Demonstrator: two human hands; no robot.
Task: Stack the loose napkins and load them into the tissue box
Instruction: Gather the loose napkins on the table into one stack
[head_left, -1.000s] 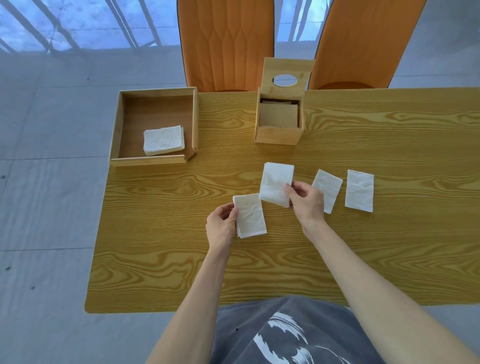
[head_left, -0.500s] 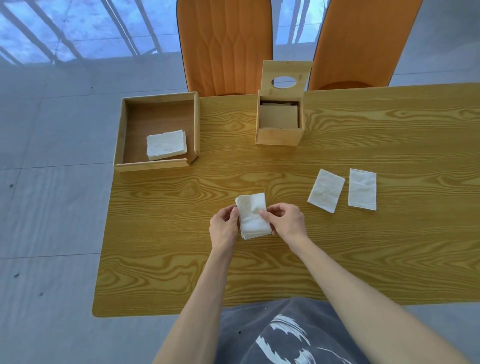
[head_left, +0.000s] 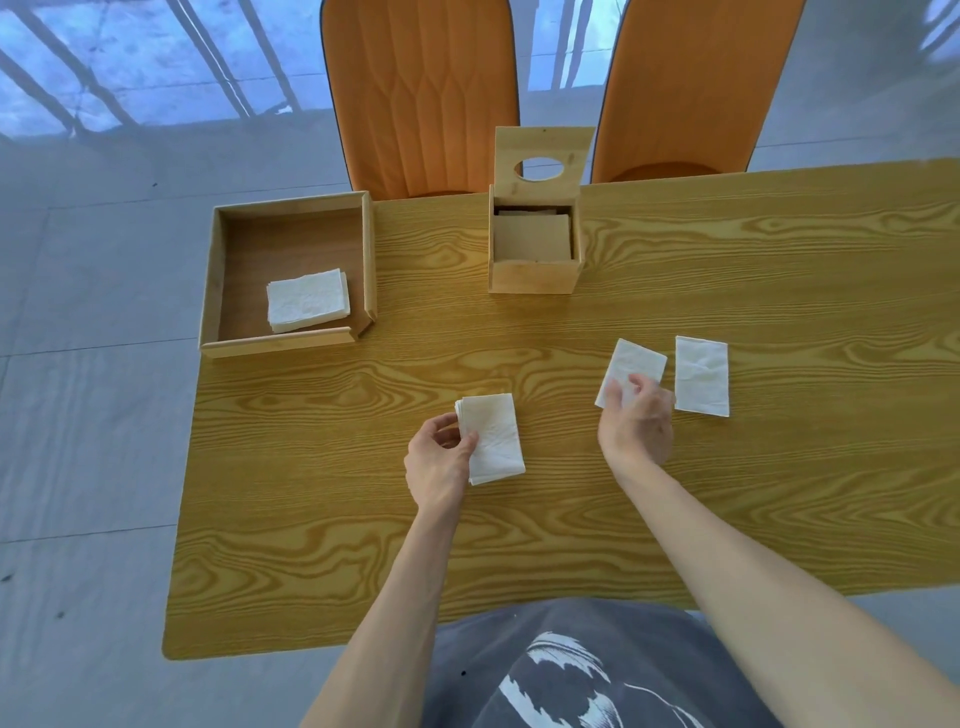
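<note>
"Two hands work over the wooden surface (head_left: 322, 519). What does the left hand (head_left: 439, 462) have?"

"It pinches the left edge of a small stack of napkins (head_left: 492, 439), thumb on top, near the middle of the surface."

"And the right hand (head_left: 636, 423)?"

"At about 2 o'clock from the stack, it lies over the near end of a loose napkin (head_left: 636, 364), fingers curled down onto it; whether it has actually gripped the sheet cannot be told."

"Anything beside that one?"

"A second loose napkin (head_left: 702, 375), flat, just to its 3 o'clock, apart from the hand."

"Farther out?"

"At 10 o'clock, a wooden tray (head_left: 218, 275) holding another pile of napkins (head_left: 307, 300). At 12 o'clock, the tissue box (head_left: 534, 275), its lid (head_left: 543, 156) with an oval hole raised upright. Past the far edge, two orange chairs (head_left: 421, 93)."
</note>
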